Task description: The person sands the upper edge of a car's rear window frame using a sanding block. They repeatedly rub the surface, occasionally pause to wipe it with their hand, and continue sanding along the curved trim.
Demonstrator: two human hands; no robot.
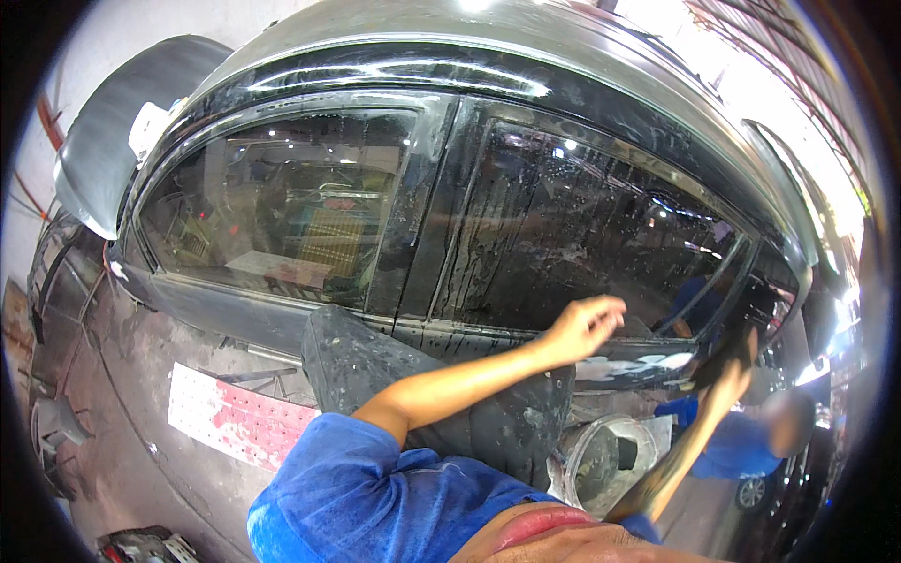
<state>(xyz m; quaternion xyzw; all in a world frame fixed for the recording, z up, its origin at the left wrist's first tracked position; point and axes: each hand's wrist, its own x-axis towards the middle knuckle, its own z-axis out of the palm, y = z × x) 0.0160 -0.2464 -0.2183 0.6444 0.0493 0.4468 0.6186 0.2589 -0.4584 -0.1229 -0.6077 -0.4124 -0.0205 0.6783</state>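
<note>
Board (239, 419), pink and white, lies past the lower edge of the black car (437, 197). Next, the left hand (589, 328), empty, with fingers loosely curled, is near the bottom edge of the right window (563, 249). By that window's bottom right corner, the right hand's (733, 380) fingers bend around a dark thing (721, 360), too unclear to name.

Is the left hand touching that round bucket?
Apart. The head view shows the left hand in front of the dark car window, with a clear gap between it and the bucket lower down.
</note>
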